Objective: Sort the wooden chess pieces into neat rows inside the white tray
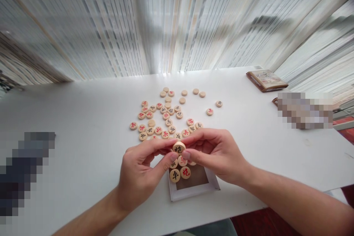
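Note:
A round wooden Chinese chess piece [179, 149] with a black character is pinched between the fingertips of both hands. My left hand [151, 171] grips it from the left and my right hand [215, 153] from the right. Just below lies a shallow open box [190, 193] with a white rim and brown bottom. Several pieces sit at its left side, among them a black-marked piece [174, 175] and a red-marked piece [185, 172]. My fingers cover the box's far part. Beyond the hands, many loose chess pieces [166, 115] lie scattered, some showing red or black characters, some blank side up.
A flat brown box [267, 80] lies at the back right of the white table [83, 129]. Near it is a blurred-out object [304, 110], and another pixelated dark object [24, 169] is at the left. Pale striped curtains [155, 22] hang behind the table's far edge.

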The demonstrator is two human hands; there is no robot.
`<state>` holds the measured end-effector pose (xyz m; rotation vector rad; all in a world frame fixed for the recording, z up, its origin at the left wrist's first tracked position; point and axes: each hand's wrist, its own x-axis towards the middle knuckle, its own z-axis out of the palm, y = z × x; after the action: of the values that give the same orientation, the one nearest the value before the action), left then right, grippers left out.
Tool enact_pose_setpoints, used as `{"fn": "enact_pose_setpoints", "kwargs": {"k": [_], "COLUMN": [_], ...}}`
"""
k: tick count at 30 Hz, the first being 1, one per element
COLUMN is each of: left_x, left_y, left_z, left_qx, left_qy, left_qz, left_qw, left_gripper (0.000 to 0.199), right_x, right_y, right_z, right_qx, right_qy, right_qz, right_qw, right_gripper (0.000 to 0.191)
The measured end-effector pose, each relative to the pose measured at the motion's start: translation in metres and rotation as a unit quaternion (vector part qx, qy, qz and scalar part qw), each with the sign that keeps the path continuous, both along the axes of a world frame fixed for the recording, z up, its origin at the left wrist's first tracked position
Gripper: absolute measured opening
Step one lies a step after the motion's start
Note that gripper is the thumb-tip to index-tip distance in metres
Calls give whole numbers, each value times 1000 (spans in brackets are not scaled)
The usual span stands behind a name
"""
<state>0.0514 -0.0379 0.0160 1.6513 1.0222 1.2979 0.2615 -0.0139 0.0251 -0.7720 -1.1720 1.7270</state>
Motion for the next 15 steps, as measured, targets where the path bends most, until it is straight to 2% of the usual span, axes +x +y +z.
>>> {"fn": "enact_pose_setpoints", "kwargs": {"k": [4,11,13,15], "left_x": [1,1,1,1], "left_y": [2,4,4,4], "left_z": [4,3,3,3], "left_qx": [-24,62,65,53], "left_qy": [-33,-17,-15,-19], "left_qz": [-2,-9,-7,-1], "left_qw": [999,998,998,998], "left_gripper": [31,41,39,36], "right_x": [2,2,2,2], "right_y": [0,-1,-1,-1], "right_z": [-1,-1,-1,-1], "right_qx": [43,166,154,100], "right_qy": [-37,-100,-104,-85], "right_qz": [-17,-56,-52,-36], "right_qw": [998,979,981,991], "right_gripper": [28,16,15,19]}}
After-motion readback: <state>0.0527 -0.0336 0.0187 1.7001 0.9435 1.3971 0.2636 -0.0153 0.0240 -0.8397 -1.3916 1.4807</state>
